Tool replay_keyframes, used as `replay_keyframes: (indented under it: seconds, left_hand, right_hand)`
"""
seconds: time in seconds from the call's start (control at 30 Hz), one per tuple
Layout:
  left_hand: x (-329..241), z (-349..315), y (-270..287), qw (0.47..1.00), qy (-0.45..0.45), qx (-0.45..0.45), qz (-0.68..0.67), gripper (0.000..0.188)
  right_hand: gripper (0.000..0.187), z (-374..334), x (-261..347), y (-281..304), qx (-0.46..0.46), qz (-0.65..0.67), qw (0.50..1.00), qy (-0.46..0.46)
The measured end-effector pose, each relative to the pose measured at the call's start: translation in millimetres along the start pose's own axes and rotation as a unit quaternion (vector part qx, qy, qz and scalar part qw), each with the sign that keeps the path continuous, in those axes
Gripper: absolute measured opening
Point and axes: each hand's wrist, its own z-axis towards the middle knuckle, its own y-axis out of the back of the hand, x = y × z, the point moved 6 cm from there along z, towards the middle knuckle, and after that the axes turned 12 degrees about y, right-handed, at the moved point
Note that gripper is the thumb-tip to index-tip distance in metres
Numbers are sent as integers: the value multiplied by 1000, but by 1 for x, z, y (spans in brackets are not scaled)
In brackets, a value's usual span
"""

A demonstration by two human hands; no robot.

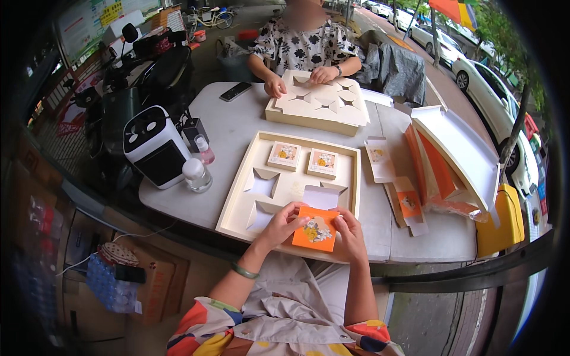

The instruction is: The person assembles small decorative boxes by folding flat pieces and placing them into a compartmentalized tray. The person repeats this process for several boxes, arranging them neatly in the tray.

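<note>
Between my two hands is a small orange carton with a flower print, its pale top flap standing up. My left hand grips its left side and my right hand its right edge. Just beyond lies a shallow cream gift box with an insert of cut-out slots. Two small square flower-printed boxes, a left one and a right one, sit in its far slots. The nearer slots show folded-down flaps, and part of the box is hidden behind my hands and the carton.
Across the table a co-worker's hands rest on another cream box with slots. Flat small cartons and orange-white packaging lie at right. A white fan-like appliance, bottles and a phone are at left.
</note>
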Motion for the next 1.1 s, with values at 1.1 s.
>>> replay_keyframes:
  seconds: [1.1]
  left_hand:
    - [5,-1,7,999,-27,-26,-3,29]
  right_hand:
    - [33,8,-20,9,33,-41,998,-41]
